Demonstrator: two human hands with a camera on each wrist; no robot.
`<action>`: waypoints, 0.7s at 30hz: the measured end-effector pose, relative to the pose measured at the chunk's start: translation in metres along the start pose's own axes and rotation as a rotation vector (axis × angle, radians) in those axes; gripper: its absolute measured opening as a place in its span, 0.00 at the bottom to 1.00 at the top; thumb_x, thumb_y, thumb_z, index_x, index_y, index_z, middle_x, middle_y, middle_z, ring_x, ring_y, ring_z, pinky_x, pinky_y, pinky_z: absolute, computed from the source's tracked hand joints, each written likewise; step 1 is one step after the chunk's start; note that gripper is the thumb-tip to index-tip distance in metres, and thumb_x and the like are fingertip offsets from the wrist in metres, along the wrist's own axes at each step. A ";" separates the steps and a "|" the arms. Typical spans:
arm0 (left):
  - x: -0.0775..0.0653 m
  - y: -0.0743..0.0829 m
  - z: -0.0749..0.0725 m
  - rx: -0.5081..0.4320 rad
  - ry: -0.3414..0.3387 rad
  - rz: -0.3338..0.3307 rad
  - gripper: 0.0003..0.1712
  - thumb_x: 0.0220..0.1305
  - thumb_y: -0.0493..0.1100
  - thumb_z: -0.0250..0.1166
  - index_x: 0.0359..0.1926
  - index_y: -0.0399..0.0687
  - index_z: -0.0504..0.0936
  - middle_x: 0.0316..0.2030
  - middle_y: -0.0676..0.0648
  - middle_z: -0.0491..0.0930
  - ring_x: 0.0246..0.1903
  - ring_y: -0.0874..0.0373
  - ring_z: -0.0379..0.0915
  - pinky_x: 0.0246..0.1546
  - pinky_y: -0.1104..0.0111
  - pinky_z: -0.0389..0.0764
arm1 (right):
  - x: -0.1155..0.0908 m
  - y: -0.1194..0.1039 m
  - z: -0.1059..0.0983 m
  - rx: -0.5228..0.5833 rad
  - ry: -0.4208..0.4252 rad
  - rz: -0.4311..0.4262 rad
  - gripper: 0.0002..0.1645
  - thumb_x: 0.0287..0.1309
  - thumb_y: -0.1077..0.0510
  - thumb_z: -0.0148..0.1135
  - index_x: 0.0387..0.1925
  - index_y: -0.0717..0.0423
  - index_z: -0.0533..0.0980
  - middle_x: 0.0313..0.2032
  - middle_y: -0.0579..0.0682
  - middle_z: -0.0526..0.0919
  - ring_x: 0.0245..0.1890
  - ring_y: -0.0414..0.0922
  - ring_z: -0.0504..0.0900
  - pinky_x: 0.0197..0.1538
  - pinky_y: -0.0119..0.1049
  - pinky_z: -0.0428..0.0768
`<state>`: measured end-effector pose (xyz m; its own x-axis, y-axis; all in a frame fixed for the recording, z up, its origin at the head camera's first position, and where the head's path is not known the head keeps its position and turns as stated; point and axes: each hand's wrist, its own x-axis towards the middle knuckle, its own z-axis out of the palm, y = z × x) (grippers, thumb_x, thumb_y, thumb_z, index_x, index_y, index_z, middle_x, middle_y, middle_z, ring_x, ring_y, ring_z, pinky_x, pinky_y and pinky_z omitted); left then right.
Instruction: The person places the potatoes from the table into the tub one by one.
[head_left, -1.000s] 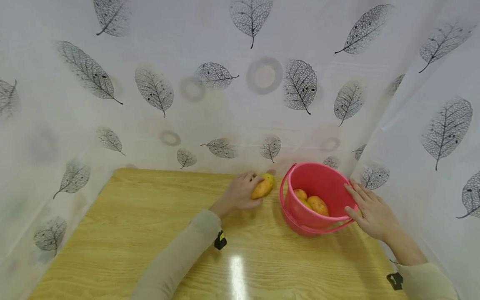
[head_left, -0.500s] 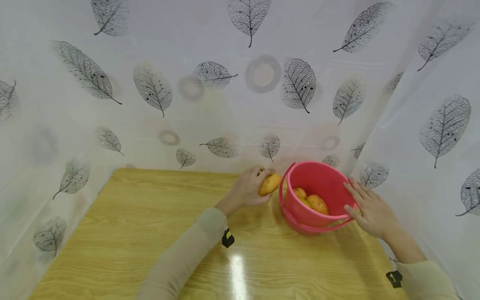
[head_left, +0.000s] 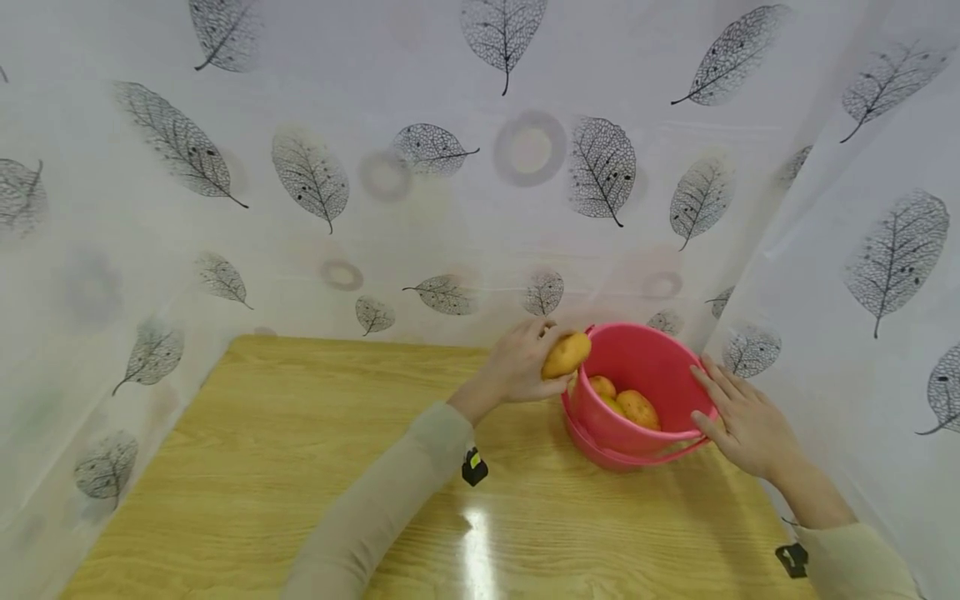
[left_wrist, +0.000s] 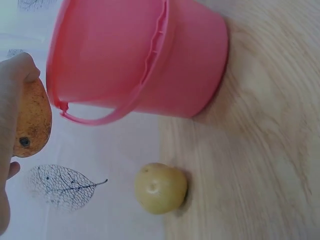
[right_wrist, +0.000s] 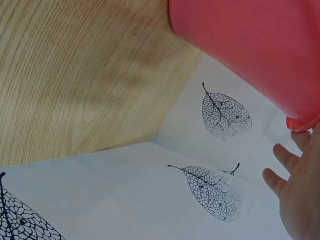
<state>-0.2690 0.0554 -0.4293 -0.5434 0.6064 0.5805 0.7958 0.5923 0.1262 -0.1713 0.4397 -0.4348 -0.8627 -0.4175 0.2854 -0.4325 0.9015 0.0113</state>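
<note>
My left hand [head_left: 525, 362] grips a yellow-orange mango [head_left: 566, 356] at the left rim of a pink bucket [head_left: 645, 358]. Dark marks show on this mango's skin in the left wrist view. Inside the bucket lie several yellow-orange fruits [head_left: 637, 410] like it. My right hand [head_left: 750, 425] rests on the bucket's right rim with its fingers extended. On the table beside the bucket sits a round yellow-green fruit [left_wrist: 161, 188], seen in the left wrist view and mostly hidden behind my left hand in the head view.
The bucket's pink handle [left_wrist: 115, 116] hangs down along its outside. A wood-grain table [head_left: 315, 433] lies under everything. Pale sheeting [head_left: 450, 225] printed with leaves rises behind the table and along its sides, close to the bucket and my right hand.
My left hand has carried the mango rightward and up, from the table left of the bucket to its rim. My right hand and the bucket have stayed in place.
</note>
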 end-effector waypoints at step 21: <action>0.035 0.037 0.002 0.038 -0.054 0.078 0.39 0.63 0.66 0.70 0.69 0.54 0.74 0.58 0.47 0.79 0.58 0.54 0.77 0.63 0.62 0.80 | 0.000 0.000 -0.001 0.002 -0.002 0.003 0.45 0.74 0.45 0.56 0.83 0.58 0.55 0.85 0.56 0.49 0.86 0.56 0.49 0.79 0.20 0.22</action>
<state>-0.2593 0.0992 -0.4057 -0.4950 0.6785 0.5428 0.8259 0.5615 0.0513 -0.1710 0.4400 -0.4343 -0.8643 -0.4153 0.2837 -0.4309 0.9024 0.0082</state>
